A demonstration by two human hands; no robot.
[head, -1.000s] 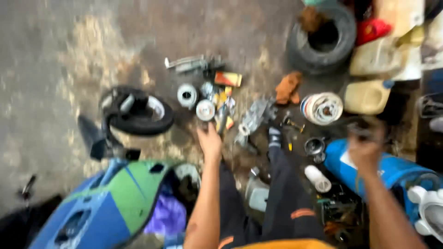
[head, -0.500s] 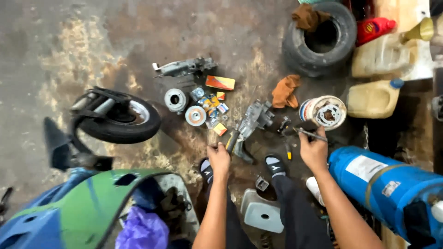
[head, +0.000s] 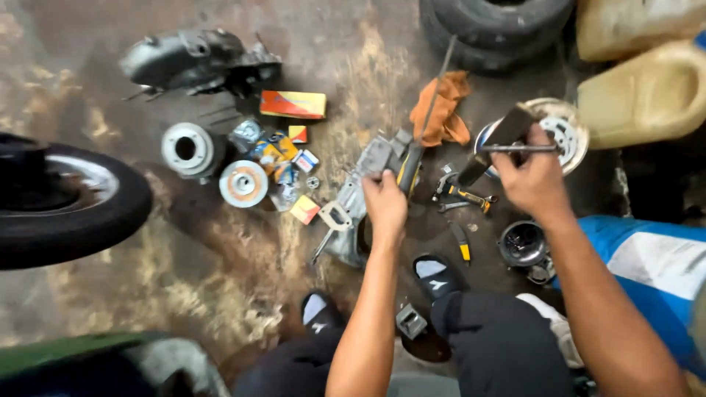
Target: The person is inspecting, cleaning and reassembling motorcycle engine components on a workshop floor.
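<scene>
My left hand (head: pixel 385 200) grips the black and yellow handle of a long screwdriver (head: pixel 424 121), whose shaft points up past an orange rag (head: pixel 450 110). Under that hand lies a grey metal engine casing (head: pixel 360 192) on the floor. My right hand (head: pixel 535 175) is raised to the right and holds a dark hammer-like tool (head: pixel 500 140) with a thin metal rod crossing it. My two sandalled feet (head: pixel 382 290) show below the casing.
A scooter wheel (head: pixel 59 202) lies at left, a grey engine cover (head: pixel 195 59) top left. Round metal drums (head: pixel 213 165), small boxes (head: pixel 293 104) and pliers (head: pixel 463 195) are scattered. Tyres (head: pixel 493 26), yellowish jerrycans (head: pixel 647 88) and a blue gas cylinder (head: pixel 654 272) crowd the right.
The view has closed in on the floor parts. My left hand took hold of the screwdriver on the casing, and my right hand lifted the tool up to the right.
</scene>
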